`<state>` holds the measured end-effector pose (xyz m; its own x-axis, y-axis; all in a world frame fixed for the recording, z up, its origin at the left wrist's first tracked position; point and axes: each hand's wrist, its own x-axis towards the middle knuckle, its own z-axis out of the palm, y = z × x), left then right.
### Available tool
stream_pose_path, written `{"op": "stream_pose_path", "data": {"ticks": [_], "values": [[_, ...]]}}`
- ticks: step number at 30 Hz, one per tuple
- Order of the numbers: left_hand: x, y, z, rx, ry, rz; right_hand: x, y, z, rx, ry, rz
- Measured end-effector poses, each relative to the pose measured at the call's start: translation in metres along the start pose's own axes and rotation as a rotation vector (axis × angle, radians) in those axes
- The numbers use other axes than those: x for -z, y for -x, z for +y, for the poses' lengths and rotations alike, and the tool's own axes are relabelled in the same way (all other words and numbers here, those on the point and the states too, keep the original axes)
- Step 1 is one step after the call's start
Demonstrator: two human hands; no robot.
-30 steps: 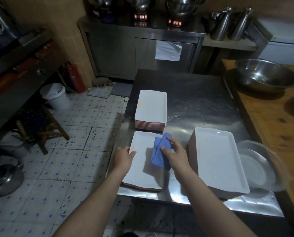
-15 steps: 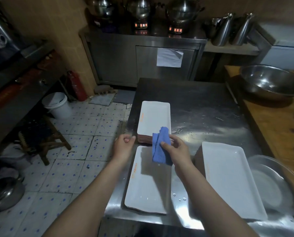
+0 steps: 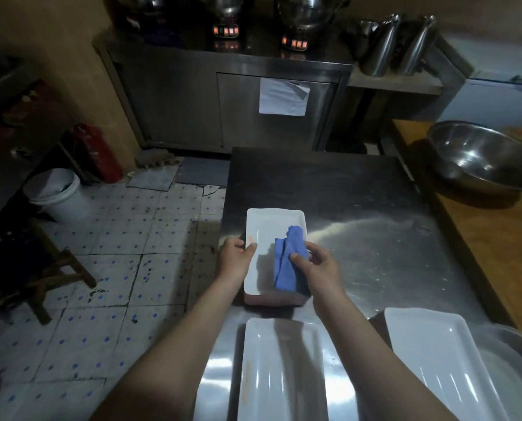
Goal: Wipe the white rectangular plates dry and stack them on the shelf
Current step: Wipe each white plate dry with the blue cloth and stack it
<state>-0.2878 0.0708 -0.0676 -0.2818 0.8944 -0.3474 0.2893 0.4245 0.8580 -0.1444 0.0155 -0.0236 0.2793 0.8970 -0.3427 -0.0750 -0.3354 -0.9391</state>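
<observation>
While the left hand (image 3: 237,261) grips the left rim of the top plate (image 3: 268,229), its thumb lies on the edge. That plate sits on a stack of plates (image 3: 271,299) on the shiny tabletop (image 3: 375,238), and the right hand (image 3: 319,268) pinches a blue cloth (image 3: 287,262) and holds it down on the plate. Closer in lie a near plate (image 3: 278,375) and, off to the right, a side plate (image 3: 442,366).
</observation>
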Motion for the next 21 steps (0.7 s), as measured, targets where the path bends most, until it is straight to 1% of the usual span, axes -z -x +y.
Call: {"op": "stream_pose_path", "data": {"ticks": [6, 11, 16, 21], "values": [[-0.005, -0.013, -0.012, -0.011, -0.137, -0.024, -0.003, -0.011, 0.009, -0.039, -0.031, 0.043], [0.002, -0.009, -0.006, -0.113, -0.267, 0.04, -0.003, -0.011, 0.015, -0.046, -0.061, 0.065], [0.01, -0.003, 0.005, -0.157, -0.238, 0.067, 0.001, -0.007, 0.01, -0.017, -0.11, 0.103], [0.007, -0.004, 0.014, -0.077, -0.111, 0.019, 0.011, -0.001, -0.001, 0.014, -0.112, 0.123]]}}
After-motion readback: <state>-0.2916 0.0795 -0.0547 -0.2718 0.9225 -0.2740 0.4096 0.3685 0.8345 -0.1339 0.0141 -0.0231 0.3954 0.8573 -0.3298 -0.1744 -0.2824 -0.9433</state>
